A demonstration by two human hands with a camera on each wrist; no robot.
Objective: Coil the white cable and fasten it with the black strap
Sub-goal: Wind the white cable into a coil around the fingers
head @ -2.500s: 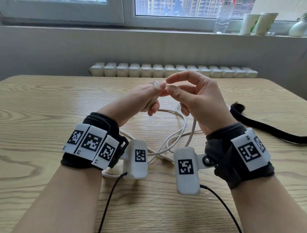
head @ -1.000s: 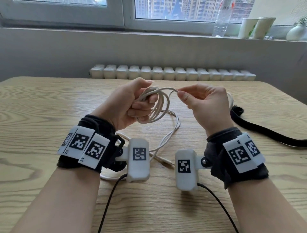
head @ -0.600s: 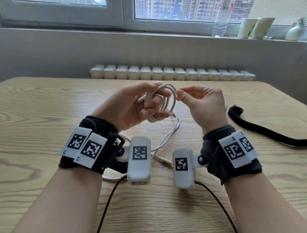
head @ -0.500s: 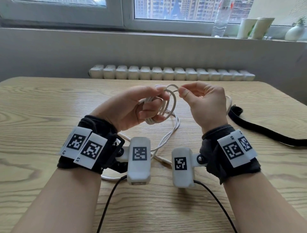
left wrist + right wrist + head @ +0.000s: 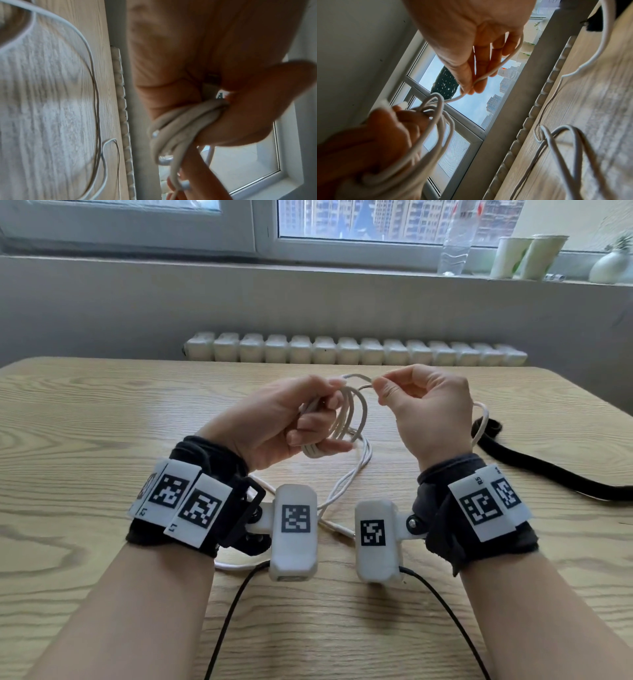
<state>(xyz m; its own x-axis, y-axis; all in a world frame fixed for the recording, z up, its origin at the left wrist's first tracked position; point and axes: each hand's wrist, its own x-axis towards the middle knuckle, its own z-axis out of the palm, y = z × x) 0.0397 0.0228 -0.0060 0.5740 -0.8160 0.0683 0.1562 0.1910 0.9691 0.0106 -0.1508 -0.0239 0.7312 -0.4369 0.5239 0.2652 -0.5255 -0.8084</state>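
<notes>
L hand [image 5: 281,419] clamping cable [image 5: 352,419] coil to keep loops together, R hand [image 5: 424,409] pinching free run, feeding next wrap.

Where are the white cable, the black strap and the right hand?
white cable [image 5: 346,419], head view, coiled loops.
black strap [image 5: 548,474], head view, middle of its length.
right hand [image 5: 428,412], head view, back of hand.

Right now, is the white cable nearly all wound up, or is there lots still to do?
Partly done. The left hand grips several finished loops of the white cable. The right hand pinches the next stretch to feed on. More cable lies loose on the table, and the black strap lies there unused.
</notes>
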